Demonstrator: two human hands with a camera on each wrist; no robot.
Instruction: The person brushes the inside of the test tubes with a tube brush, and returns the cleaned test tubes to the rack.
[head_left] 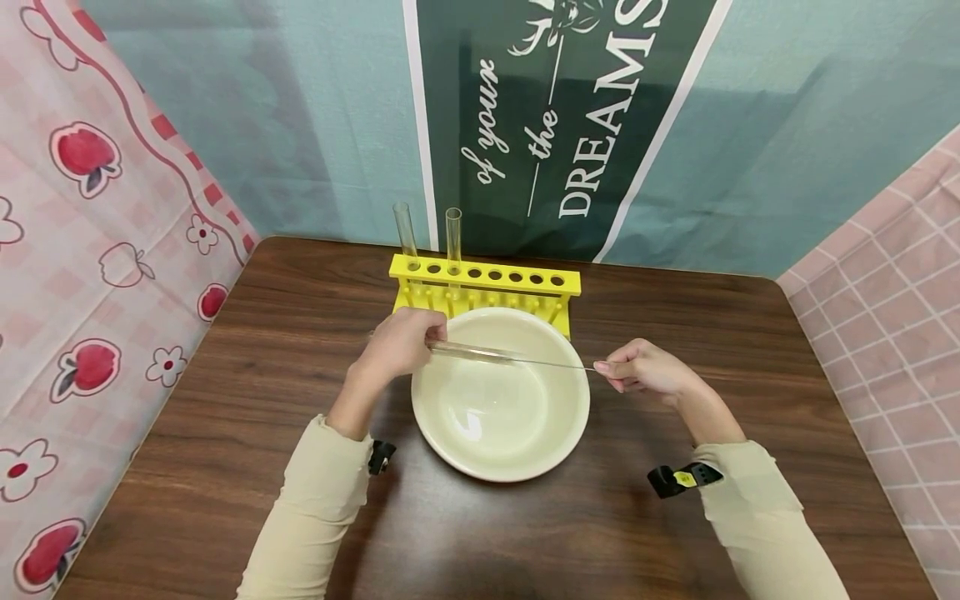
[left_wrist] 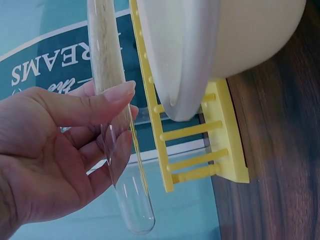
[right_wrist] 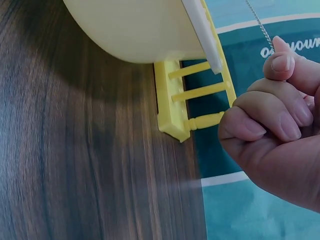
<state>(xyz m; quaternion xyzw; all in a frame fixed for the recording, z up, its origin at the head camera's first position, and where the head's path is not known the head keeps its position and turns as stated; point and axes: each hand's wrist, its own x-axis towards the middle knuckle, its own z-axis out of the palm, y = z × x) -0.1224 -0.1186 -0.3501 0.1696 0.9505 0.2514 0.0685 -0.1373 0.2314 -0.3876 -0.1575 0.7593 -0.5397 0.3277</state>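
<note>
Over the cream basin (head_left: 491, 408), my left hand (head_left: 402, 343) holds a clear glass test tube (left_wrist: 136, 212) between thumb and fingers, its rounded closed end sticking out past the hand. Pale bristles of a test tube brush (left_wrist: 107, 45) fill the tube's inside, above the thumb in the left wrist view. To the right of the basin, my right hand (head_left: 647, 367) pinches the end of the brush's twisted wire handle (right_wrist: 260, 24) between thumb and forefinger, other fingers curled in. The wire runs nearly level across the basin into the tube's mouth.
Behind the basin stands a yellow test tube rack (head_left: 517, 277), partly hidden by it. Two clear tubes stand upright in its left part, an outer one (head_left: 405, 229) and another (head_left: 453, 233). Cloth-covered walls border the dark wooden table (head_left: 225, 400) at the back and sides.
</note>
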